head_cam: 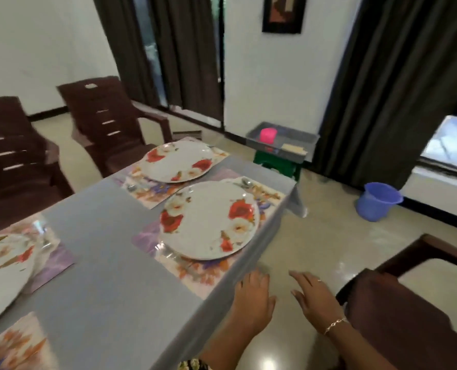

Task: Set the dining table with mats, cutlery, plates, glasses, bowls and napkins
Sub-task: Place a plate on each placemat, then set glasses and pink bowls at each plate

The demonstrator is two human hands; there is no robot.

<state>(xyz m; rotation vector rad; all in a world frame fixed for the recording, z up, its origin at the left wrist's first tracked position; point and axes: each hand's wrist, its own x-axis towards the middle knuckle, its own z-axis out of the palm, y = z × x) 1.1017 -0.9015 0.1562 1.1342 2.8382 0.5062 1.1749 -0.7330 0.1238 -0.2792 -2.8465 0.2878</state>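
Observation:
The dining table (107, 260) has a grey cloth. A flowered plate (208, 218) sits on a floral mat (268, 194) near the table's right edge, with cutlery (246, 182) beside it. A second plate (176, 161) lies on its own mat (144, 192) at the far end. A third plate (3, 265) is at the left on a mat (55, 261). A bare mat (11, 345) lies at the bottom left. My left hand (252, 299) hangs empty with relaxed fingers beside the table's edge. My right hand (314, 297) is empty too, fingers spread, over the floor.
Two brown plastic chairs (110, 121) stand at the table's far left side, another chair (414, 295) at the right. A grey tray (282, 141) with a pink cup (268, 134) rests on a green stool (278, 166) beyond the table. A blue bucket (378, 201) sits on the floor.

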